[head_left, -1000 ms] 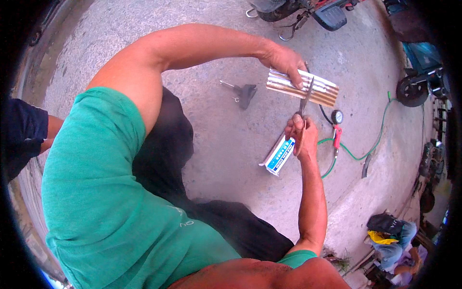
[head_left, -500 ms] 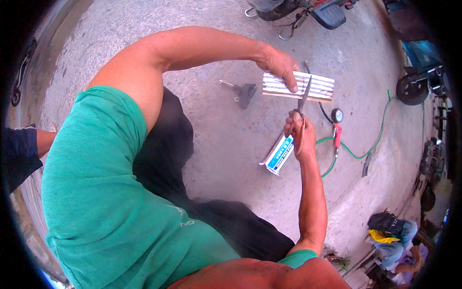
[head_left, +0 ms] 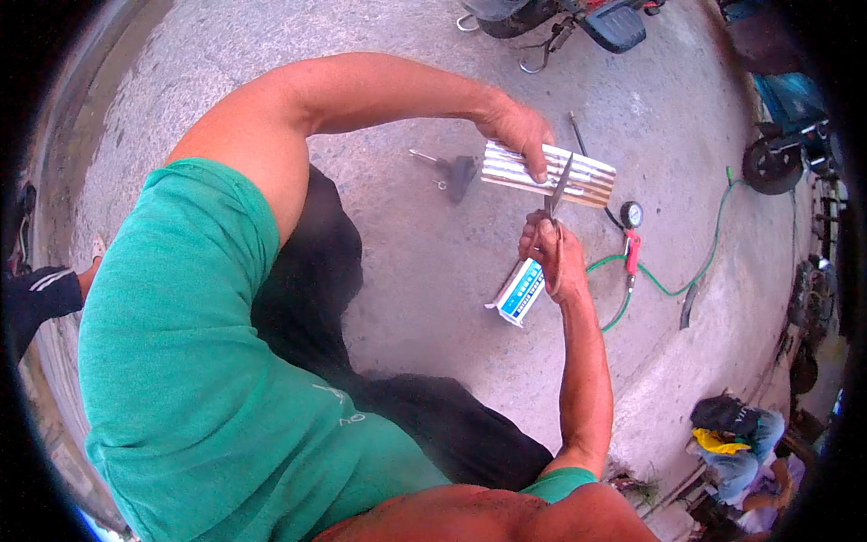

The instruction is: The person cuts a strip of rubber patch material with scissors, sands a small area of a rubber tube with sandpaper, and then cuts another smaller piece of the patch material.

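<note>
My left hand (head_left: 519, 131) grips one end of a flat pack of tyre repair strips (head_left: 591, 178), thumb on top. The pack holds several brown strips side by side under shiny film, its right end tilted toward me. My right hand (head_left: 562, 257) is closed around the handles of a pair of scissors (head_left: 561, 185). The blades point away from me across the pack's near edge; I cannot tell whether they cut into it. Below my right hand a blue and white carton (head_left: 519, 295) lies on the ground, partly covered by the hand.
A dark-handled tool with a metal shaft (head_left: 461, 177) lies on the concrete. Right of my hands is a red tyre inflator (head_left: 633, 246) with a round gauge and green hose. Motorbike parts (head_left: 614, 25) stand at the far side. Another person's leg (head_left: 41, 303) shows at left.
Both hands, the pack and the scissors have shifted slightly left. The pack's right end has turned toward me. At the left, the other person's leg has moved and a foot now shows.
</note>
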### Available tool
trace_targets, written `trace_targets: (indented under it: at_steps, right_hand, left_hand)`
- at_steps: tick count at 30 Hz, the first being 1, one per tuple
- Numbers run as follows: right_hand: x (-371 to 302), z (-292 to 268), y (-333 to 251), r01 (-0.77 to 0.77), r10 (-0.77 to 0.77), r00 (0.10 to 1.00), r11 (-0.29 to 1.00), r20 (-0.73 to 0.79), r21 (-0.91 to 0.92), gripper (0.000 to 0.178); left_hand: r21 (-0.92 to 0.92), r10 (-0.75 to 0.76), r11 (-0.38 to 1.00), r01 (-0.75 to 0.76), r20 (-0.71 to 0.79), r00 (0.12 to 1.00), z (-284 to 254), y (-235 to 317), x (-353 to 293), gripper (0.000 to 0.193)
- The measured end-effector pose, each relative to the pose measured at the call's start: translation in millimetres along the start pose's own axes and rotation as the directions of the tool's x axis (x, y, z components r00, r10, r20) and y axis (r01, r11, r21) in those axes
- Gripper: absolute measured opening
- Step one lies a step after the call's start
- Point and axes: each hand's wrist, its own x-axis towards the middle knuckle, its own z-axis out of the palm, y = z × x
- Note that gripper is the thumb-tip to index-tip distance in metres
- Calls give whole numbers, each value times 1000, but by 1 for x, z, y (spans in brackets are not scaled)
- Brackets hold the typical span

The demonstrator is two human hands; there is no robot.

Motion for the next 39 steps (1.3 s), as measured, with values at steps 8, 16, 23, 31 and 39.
trace_targets:
  at_steps: [8,16,23,31,39]
  right_hand:
    - [-2,3,5,-27,19,997,993,-69,-119,61]
    - [1,2,5,86,-111,988,973,-109,-216,49]
    - [2,-2,7,91,-126,982,969,-140,-230,50]
    - [4,-10,7,103,-151,979,948,-139,-300,55]
    - [-1,-3,-4,47,-94,980,965,-173,-258,53]
  left_hand:
    - [-68,-7,998,8,7,1000,6,-7,1,56]
    - [-91,21,996,-20,12,1000,6,-5,5,54]
    - [-94,25,995,-25,-1,1000,6,-1,6,51]
    - [-31,46,998,-48,-67,997,6,2,7,50]
    - [-62,56,996,-60,-60,997,7,5,4,50]
